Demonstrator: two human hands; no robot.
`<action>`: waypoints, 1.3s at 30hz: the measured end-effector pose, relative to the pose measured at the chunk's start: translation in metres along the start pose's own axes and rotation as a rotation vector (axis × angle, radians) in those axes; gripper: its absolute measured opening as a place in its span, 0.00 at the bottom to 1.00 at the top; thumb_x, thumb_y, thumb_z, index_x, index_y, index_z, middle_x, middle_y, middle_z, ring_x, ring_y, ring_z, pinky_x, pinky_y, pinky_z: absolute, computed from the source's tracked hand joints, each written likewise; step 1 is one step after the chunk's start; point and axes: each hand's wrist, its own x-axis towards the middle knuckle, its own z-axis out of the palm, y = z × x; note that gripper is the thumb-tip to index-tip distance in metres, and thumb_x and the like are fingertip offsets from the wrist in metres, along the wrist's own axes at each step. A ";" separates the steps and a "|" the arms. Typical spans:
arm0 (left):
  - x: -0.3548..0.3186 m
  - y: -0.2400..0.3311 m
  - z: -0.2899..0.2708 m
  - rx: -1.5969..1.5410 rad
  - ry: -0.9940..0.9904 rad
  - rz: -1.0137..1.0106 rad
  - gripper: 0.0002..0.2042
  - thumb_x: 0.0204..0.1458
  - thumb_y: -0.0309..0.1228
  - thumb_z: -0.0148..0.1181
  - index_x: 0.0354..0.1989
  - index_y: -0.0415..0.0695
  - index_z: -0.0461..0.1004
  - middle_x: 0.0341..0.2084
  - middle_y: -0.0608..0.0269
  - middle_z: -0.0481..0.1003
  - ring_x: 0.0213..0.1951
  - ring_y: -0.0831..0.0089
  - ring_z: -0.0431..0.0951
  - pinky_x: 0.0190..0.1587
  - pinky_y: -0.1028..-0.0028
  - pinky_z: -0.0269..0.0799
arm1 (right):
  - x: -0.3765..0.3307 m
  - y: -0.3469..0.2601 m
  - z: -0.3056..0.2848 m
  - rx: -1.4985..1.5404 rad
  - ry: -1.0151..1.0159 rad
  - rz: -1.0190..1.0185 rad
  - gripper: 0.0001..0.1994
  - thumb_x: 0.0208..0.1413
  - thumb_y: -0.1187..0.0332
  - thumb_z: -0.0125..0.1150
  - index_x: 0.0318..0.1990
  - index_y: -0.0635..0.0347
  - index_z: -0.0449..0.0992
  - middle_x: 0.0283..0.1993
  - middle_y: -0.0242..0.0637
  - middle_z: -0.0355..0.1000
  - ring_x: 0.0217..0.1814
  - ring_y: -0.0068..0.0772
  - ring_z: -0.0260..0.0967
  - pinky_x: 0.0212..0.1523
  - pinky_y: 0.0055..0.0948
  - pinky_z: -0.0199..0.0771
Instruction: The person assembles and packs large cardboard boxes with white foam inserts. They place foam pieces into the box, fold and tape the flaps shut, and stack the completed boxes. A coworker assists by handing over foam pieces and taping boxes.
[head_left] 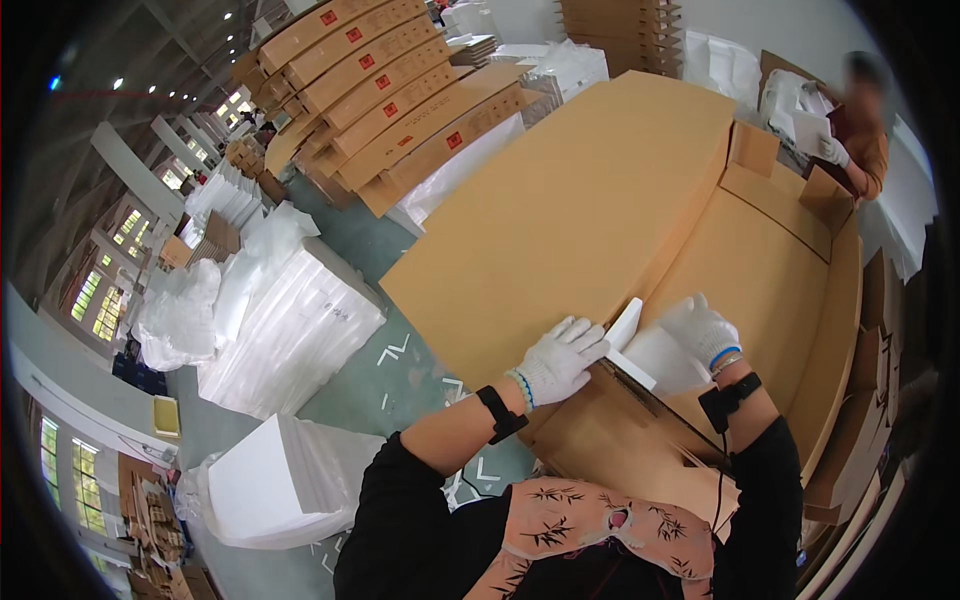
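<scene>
My left hand (562,362), in a white knit glove, lies with outstretched fingers on the near edge of the large brown cardboard box (560,200). Its fingertips reach a white foam piece (627,325) standing at that edge. My right hand (703,328), gloved too, is over the box's open inner side, and its fingers are smeared by motion. Between the hands, a blurred white sheet-like piece (660,358) lies close to my right fingers. I cannot make out whether my right hand grips it.
Wrapped white foam stacks (300,320) and a white block (262,480) stand on the green floor at left. Flat brown cartons (370,90) are piled behind. At far right a person (855,140) in gloves holds a white piece. Folded cardboard (865,400) leans at right.
</scene>
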 end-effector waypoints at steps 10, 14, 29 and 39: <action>0.000 0.002 0.002 -0.038 -0.002 0.003 0.26 0.46 0.35 0.61 0.56 0.43 0.67 0.60 0.54 0.64 0.64 0.54 0.60 0.69 0.55 0.53 | -0.122 0.106 -0.056 -0.141 0.291 -0.483 0.21 0.41 0.70 0.57 0.48 0.55 0.78 0.34 0.46 0.76 0.39 0.51 0.69 0.46 0.42 0.71; -0.003 0.000 0.003 -0.036 -0.004 0.000 0.27 0.47 0.37 0.61 0.57 0.42 0.68 0.61 0.53 0.65 0.64 0.53 0.60 0.69 0.55 0.51 | -0.191 0.168 -0.041 -0.177 0.219 -0.375 0.16 0.44 0.67 0.59 0.44 0.53 0.80 0.28 0.43 0.75 0.37 0.51 0.67 0.40 0.45 0.70; 0.034 -0.006 -0.027 0.045 -0.241 0.206 0.22 0.49 0.38 0.60 0.52 0.42 0.73 0.52 0.48 0.74 0.55 0.51 0.72 0.59 0.60 0.66 | -0.332 0.178 0.057 -0.132 1.015 0.165 0.24 0.38 0.71 0.67 0.49 0.60 0.74 0.50 0.46 0.70 0.57 0.52 0.67 0.64 0.53 0.62; 0.054 0.026 -0.050 0.199 -0.506 0.196 0.15 0.52 0.36 0.57 0.44 0.40 0.76 0.43 0.49 0.78 0.45 0.52 0.77 0.49 0.60 0.72 | -0.561 0.203 0.277 -0.020 1.256 1.715 0.25 0.52 0.58 0.64 0.56 0.60 0.72 0.55 0.49 0.71 0.58 0.50 0.68 0.58 0.42 0.68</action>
